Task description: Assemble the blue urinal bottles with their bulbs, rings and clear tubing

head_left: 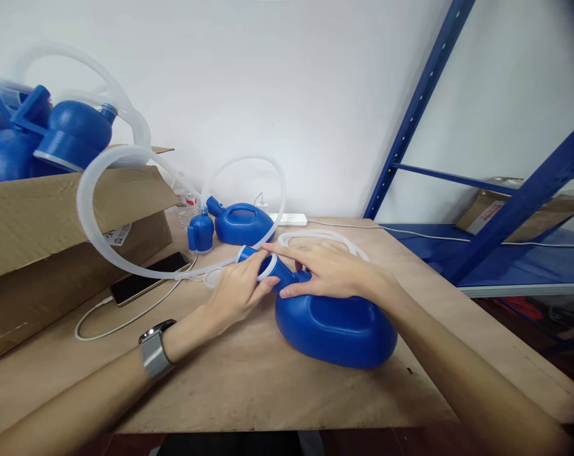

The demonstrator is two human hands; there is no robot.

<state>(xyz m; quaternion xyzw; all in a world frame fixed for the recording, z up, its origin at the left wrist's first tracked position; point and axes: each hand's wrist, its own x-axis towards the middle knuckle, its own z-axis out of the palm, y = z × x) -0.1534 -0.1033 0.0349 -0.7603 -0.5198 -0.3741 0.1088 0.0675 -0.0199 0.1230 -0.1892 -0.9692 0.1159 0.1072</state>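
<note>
A blue plastic urinal bottle [337, 332] lies low on the table, its neck pointing left toward my left hand. My right hand [325, 269] is over its neck and handle, thumb on the near side, with one finger reaching to the pale rim at the mouth. My left hand [242, 278] is closed around a blue funnel-like end piece [246, 253] at that mouth, its fingers hiding part of it. Whether the piece is joined to the neck cannot be made out. A translucent corrugated hose [90, 209] loops at the left, its end running close to my left hand.
A cardboard box [78, 247] of blue bottle parts stands at the left. A phone [149, 278] with a white cable lies beside it. Behind are another blue bottle [244, 231], a small blue container [201, 233] and a power strip [291, 220]. A blue metal shelf [420, 95] rises at the right.
</note>
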